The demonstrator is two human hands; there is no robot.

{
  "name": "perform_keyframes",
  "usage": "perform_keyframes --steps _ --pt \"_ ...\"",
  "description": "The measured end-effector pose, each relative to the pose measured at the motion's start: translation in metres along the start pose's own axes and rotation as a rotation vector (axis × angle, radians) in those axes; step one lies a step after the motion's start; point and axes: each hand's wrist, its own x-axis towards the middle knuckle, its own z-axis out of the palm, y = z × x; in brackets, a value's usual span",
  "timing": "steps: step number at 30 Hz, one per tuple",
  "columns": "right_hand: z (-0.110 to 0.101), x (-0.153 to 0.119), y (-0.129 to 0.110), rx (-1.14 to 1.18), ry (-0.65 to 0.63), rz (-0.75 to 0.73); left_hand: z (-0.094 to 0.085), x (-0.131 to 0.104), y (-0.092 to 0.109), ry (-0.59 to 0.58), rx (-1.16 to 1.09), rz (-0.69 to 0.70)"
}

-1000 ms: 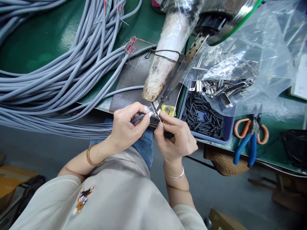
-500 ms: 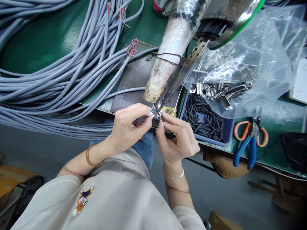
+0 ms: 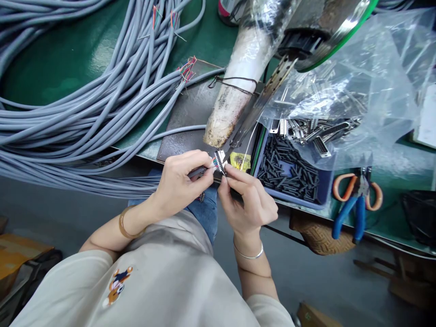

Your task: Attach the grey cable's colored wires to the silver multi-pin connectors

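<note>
My left hand (image 3: 185, 178) is closed in a pinch around the end of a grey cable (image 3: 198, 171); its coloured wires (image 3: 214, 161) fan out at the fingertips. Beside them is a metal multi-pin connector (image 3: 220, 157), its row of contacts toward the wires. My right hand (image 3: 248, 197) is closed, with thumb and forefinger pinching at the connector's lower end. A thin bright strand shows at these fingertips, too small to name. Just above the connector, the soldering iron (image 3: 254, 109) slants down, its dark tip close to the connector; I cannot tell whether they touch.
A plastic-wrapped tube (image 3: 235, 86) hangs over the work. Bundled grey cables (image 3: 85, 122) cover the left bench. To the right are a blue bin (image 3: 322, 193) of black sleeves, a plastic bag (image 3: 381, 91) with connectors, and cutters (image 3: 359, 195). A yellow sponge (image 3: 245, 161) lies near my right hand.
My right hand has shifted slightly left and closer to my left hand. The connector has moved a little left and down, away from the iron's tip, and more of its contacts show.
</note>
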Motion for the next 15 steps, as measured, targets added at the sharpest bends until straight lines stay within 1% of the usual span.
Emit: perform_keyframes --steps 4,8,10,11,12,15 --pt "-0.004 -0.003 0.001 -0.006 0.009 -0.004 -0.002 -0.003 0.001 -0.025 -0.031 -0.011" --pt "-0.008 -0.006 0.0 -0.028 0.056 0.029 -0.01 -0.013 0.0 -0.117 -0.071 0.009" --pt "-0.009 -0.007 -0.001 -0.006 0.058 0.082 -0.015 -0.021 -0.001 -0.16 -0.105 -0.029" --pt "-0.009 -0.008 -0.001 0.014 0.044 0.116 -0.017 -0.025 -0.001 -0.18 -0.147 -0.086" --pt "-0.01 -0.009 -0.002 0.043 0.029 0.157 -0.019 -0.028 -0.001 -0.212 -0.216 -0.176" --pt "-0.015 -0.01 -0.005 0.146 -0.035 0.317 -0.023 -0.035 -0.001 -0.313 -0.48 -0.498"
